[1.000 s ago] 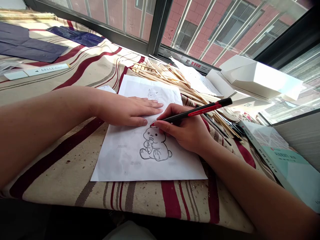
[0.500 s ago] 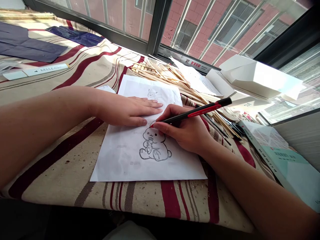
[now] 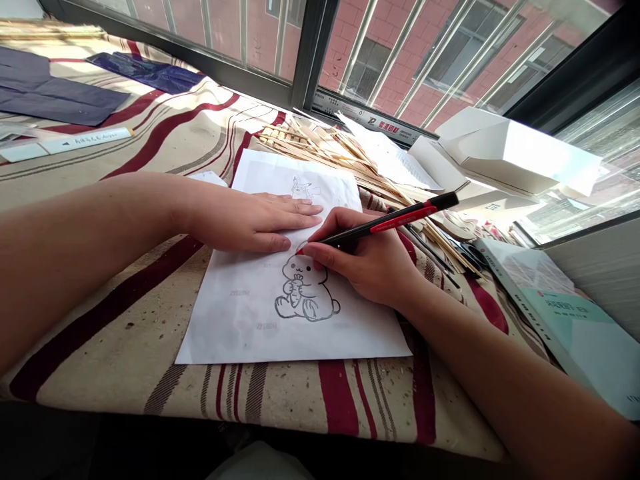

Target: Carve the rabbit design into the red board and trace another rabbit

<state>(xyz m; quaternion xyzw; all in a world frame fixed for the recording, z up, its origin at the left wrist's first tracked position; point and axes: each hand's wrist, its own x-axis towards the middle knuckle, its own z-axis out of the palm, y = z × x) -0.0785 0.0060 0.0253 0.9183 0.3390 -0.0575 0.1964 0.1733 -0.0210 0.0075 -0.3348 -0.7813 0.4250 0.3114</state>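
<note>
A white sheet of paper [image 3: 225,333] lies on the striped cloth. On it is a line drawing of a rabbit-like animal [image 3: 320,293] holding a carrot, with a fainter small pointy-eared figure [image 3: 303,188] near the top. My left hand [image 3: 255,220] rests flat on the paper with its fingers stretched out, left of the drawing's head. In my right hand [image 3: 363,257] is a black and red pen [image 3: 395,220], slanted up to the right. Its red tip meets the paper at the top of the animal's head. My right fingers hide part of that head.
Thin wooden sticks [image 3: 345,150] lie in a pile behind the paper. A white open box [image 3: 515,147] stands by the window at right, and a green and white book [image 3: 565,313] lies in front of it. At left are a white marker [image 3: 75,142] and dark blue sheets [image 3: 60,90].
The pen tip stays at the top of the animal's head, and a dark line there looks slightly longer. The whole view has shifted a little; my left hand stays on the paper.
</note>
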